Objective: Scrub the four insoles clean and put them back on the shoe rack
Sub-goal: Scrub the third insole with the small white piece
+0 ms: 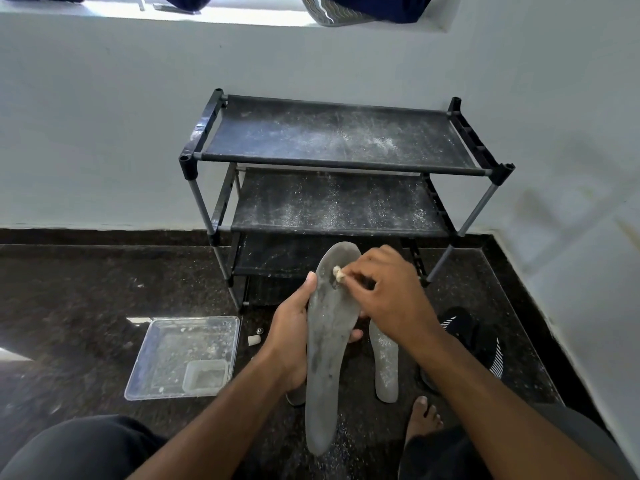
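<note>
Insole (329, 344), grey and dusty, stands upright in the left hand (291, 337), whose grip is clamped on its edge. Right hand (391, 296) pinches a small pale scrubber (337, 273) against its toe end. Behind stands the shoe rack (339, 164); another insole (385, 362) lies on the floor.

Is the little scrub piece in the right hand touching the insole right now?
Touching: the head view shows the scrub piece pressed on the held insole, pinched by the right hand.
</note>
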{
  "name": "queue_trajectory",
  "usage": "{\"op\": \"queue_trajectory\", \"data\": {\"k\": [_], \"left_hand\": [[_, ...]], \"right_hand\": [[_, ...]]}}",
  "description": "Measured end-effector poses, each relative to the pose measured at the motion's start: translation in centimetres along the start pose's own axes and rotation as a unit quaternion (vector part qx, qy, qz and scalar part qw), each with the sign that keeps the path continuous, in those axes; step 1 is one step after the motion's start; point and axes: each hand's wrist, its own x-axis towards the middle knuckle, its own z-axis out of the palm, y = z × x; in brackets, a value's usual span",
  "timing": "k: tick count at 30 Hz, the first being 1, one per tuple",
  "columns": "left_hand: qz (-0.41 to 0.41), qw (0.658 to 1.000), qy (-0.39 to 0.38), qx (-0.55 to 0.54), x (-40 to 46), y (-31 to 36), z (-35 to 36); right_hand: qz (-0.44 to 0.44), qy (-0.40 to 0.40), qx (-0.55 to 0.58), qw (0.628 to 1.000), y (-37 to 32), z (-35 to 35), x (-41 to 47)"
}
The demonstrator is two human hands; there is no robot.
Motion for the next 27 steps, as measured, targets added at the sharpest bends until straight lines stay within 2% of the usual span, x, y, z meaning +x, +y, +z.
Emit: {"op": "queue_trajectory", "data": {"k": [3,5,7,9,15,20,24,27], "left_hand": [[-0.007,1.0,-0.009,0.001,-0.1,-0.1,0.1],[-0.003,1.0,-0.009,0.004,0.0,-0.1,-0.1],[0.001,1.0,-0.01,0.001,0.2,0.0,-0.3],[0.0,1.0,-0.011,-0.007,0.2,0.0,-0.4],[0.007,1.0,-0.021,-0.01,0.2,0.3,-0.3],[0.003,1.0,-0.015,-0.025,0.5,0.3,-0.8],[0.009,1.0,-0.001,-0.01,0.4,0.3,-0.8],[0.013,1.0,0.014,0.012,0.6,0.4,-1.2]], "right_hand": [[0.049,0.062,-0.014,0.997,0.8,-0.5,0.6],[0.049,0.039,-0.008,0.998,0.6,-0.3,0.4],[0.013,-0.033,0.001,0.999,-0.2,0.1,-0.2],[-0.011,-0.07,-0.009,0.997,-0.4,0.2,-0.5],[0.047,0.028,-0.024,0.998,0.5,-0.6,0.1],[0.012,-0.041,-0.025,0.999,0.1,-0.2,-0.7],[0.041,-0.001,-0.03,0.999,0.5,-0.4,-0.3],[-0.001,-0.038,-0.029,0.999,-0.2,0.0,-0.7]]}}
